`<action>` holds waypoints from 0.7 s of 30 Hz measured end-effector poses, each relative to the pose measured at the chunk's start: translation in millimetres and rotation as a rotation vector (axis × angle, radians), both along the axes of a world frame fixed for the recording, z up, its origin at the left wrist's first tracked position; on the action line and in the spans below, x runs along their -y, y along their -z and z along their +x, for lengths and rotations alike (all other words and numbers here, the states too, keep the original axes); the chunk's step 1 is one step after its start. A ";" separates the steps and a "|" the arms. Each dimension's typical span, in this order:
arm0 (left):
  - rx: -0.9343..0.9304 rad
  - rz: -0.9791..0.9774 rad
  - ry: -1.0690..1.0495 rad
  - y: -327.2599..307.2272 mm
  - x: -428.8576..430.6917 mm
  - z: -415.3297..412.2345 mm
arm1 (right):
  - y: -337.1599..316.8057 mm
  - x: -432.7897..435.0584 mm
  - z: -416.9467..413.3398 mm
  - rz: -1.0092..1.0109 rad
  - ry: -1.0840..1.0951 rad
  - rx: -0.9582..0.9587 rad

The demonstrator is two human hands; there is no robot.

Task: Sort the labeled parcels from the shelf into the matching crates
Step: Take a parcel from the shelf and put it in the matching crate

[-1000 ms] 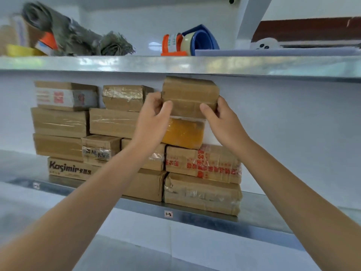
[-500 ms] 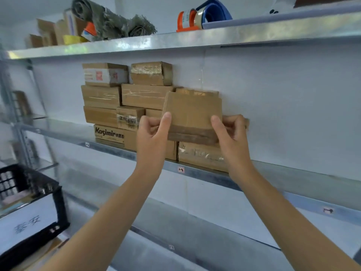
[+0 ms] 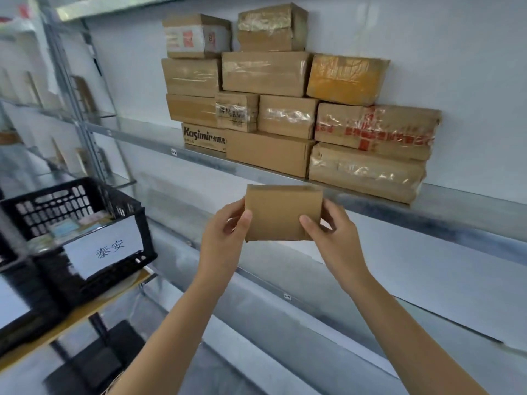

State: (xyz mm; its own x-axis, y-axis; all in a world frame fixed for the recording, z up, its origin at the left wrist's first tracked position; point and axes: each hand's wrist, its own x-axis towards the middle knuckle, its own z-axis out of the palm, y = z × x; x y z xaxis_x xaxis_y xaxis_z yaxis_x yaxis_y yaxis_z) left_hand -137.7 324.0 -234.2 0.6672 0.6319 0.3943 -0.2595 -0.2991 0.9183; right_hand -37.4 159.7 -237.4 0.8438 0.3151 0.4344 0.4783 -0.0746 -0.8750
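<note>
A white wall and metal shelving fill the view. On the middle shelf (image 3: 467,208) stands a stack of brown parcels (image 3: 265,72), taped and pushed against the wall, several rows high. Low on the left, on a wooden board (image 3: 71,317), sits a black crate (image 3: 42,212) with a white paper label (image 3: 105,249) on its front wall. Some flat things lie inside it, too blurred to name.

The small parcel (image 3: 281,213) is in the air, below the shelf edge and in front of it, well apart from the stack and to the right of the crate. The left hand (image 3: 222,238) pinches its left edge: the left thumb (image 3: 245,219) lies on the face toward the camera and the other fingers curl behind. The right hand (image 3: 336,238) does the same at the lower right corner, with the right thumb (image 3: 306,223) in front. So the parcel sits between the two thumbs, and its broad face, turned to the person, shows no label.

I judge it is held upright and at the edges to leave the faces free for reading; probably it must be turned over to find the address before a crate is chosen
</note>
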 end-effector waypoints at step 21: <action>-0.084 -0.236 -0.237 51.6 -147.5 -87.4 | 34.8 -166.3 -12.9 -0.099 -0.374 -0.209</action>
